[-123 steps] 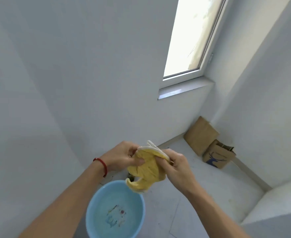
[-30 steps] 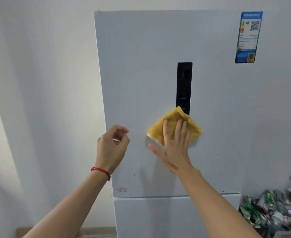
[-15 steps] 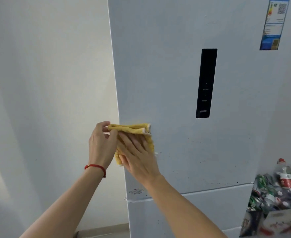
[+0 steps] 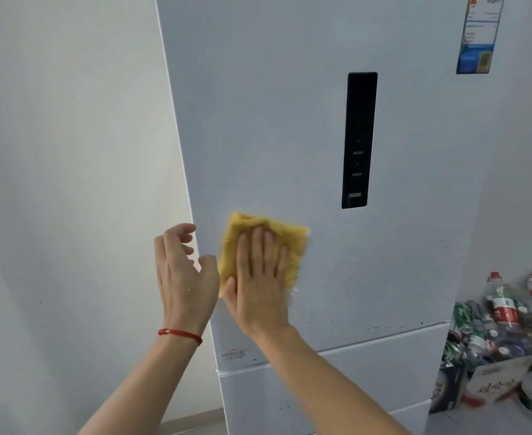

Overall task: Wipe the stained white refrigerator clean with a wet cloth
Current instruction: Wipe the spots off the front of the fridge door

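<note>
The white refrigerator (image 4: 274,120) fills the middle of the head view, with small dark specks on the lower part of its upper door. My right hand (image 4: 258,287) presses a yellow cloth (image 4: 294,243) flat against that door near its left edge, fingers straight. My left hand (image 4: 184,274) hovers just left of the cloth at the fridge's left edge, fingers loosely curled, holding nothing. A red string bracelet circles its wrist.
A black control panel (image 4: 359,139) runs vertically on the door, right of and above the cloth. An energy label (image 4: 478,36) sits at the top right. A pile of bottles and cans (image 4: 503,328) stands at the right. A white wall (image 4: 70,183) is on the left.
My left hand has let go of the cloth's top edge and drawn slightly left. My right hand has slid the cloth to the right across the door and spread it flat.
</note>
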A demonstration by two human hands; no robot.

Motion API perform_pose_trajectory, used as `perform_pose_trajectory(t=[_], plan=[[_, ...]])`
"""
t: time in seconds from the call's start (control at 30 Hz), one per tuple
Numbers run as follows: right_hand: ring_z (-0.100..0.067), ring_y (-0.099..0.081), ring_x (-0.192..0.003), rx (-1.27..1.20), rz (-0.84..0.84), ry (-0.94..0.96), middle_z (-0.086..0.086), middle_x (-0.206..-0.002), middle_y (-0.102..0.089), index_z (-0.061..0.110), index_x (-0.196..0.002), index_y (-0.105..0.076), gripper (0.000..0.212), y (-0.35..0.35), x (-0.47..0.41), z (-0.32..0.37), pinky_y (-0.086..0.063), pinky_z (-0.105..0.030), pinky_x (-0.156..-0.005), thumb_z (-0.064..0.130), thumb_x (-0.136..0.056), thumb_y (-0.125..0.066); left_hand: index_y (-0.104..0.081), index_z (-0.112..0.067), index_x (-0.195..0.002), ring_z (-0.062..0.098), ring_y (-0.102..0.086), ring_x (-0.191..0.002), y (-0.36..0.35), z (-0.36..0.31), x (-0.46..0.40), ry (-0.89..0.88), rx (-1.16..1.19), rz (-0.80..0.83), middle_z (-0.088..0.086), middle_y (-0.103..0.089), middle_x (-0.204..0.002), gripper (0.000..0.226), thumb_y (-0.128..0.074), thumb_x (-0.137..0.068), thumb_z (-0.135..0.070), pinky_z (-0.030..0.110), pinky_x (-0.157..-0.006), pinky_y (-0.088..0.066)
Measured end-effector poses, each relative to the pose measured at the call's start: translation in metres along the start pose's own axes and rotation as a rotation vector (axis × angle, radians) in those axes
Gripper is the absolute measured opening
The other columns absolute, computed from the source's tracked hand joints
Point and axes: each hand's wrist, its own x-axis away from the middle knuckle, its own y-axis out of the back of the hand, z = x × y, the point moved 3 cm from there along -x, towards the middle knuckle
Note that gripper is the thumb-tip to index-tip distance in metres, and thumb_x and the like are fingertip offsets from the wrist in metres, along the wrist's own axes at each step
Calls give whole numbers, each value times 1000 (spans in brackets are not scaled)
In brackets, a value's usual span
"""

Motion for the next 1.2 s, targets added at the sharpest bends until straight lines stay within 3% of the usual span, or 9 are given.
perform_pose_trajectory(t=[0.13,0.23,0.4,0.57,0.63,0.7,0.8,1.03,1.2], plan=[[-22,-19,-158,53,166,516,-2,-171,-16,17,-162,-31,73,2,14,-14,-18,-48,-128,34,-96,-58,-55,-13,-117,25,-49,-98,-9,-7,5,-124,-67,-67,-1,-46,-111,49,-58,-74,11,40,-88,-46],[-21,-20,-158,119,115,485,-2,-173,-9,17,-164,-21,80,25,9,-91,-21,-49,-124,39,-95,-53,-55,-8,-114,25,-48,-97,-23,-16,16,-191,-111,-48,1,-48,-108,47,-61,-72,13,39,-89,-43],[-39,3,-159,99,24,-228,-23,-171,4,-2,-163,-5,79,69,21,-242,-1,-58,-127,43,-103,-30,-56,-15,-112,20,-51,-95,-51,-37,40,-99,-17,39,-2,-54,-108,45,-61,-77,12,25,-81,-41],[-32,14,-159,-226,-75,-983,-17,-171,17,3,-160,14,82,86,-8,-269,7,-49,-128,42,-95,-17,-54,-18,-119,18,-51,-96,-83,-63,61,-165,-37,142,-3,-55,-107,54,-63,-75,12,30,-82,-44],[-33,13,-159,-161,-22,-830,-17,-171,15,3,-162,11,80,86,-12,-239,8,-48,-128,41,-96,-16,-51,-16,-122,17,-49,-95,-93,-72,65,-147,-30,141,-2,-53,-108,56,-64,-75,11,33,-82,-44],[-31,15,-159,-44,106,-392,-13,-172,13,8,-164,7,78,86,2,-226,8,-50,-128,38,-102,-29,-51,-16,-122,16,-48,-95,-106,-83,69,-159,-32,154,-1,-51,-108,56,-64,-75,11,35,-82,-46],[-30,4,-160,16,138,-23,-12,-174,3,11,-166,-7,83,102,-2,-279,-5,-52,-129,36,-99,-49,-51,-16,-122,18,-49,-95,-117,-90,71,-190,-48,165,0,-52,-108,56,-64,-74,11,35,-81,-46],[-29,11,-159,-335,15,-910,-10,-172,17,13,-163,14,88,109,4,-377,-4,-55,-128,49,-93,-26,-40,-22,-128,21,-51,-91,-99,-69,79,-98,-69,60,0,-52,-107,67,-65,-76,11,38,-76,-49],[-53,4,-155,-155,68,-640,-30,-168,3,8,-162,10,76,64,52,-277,-7,-70,-122,42,-102,-23,-42,-18,-127,22,-50,-90,-102,-63,81,-77,-77,45,2,-53,-107,63,-63,-76,12,37,-76,-48]])
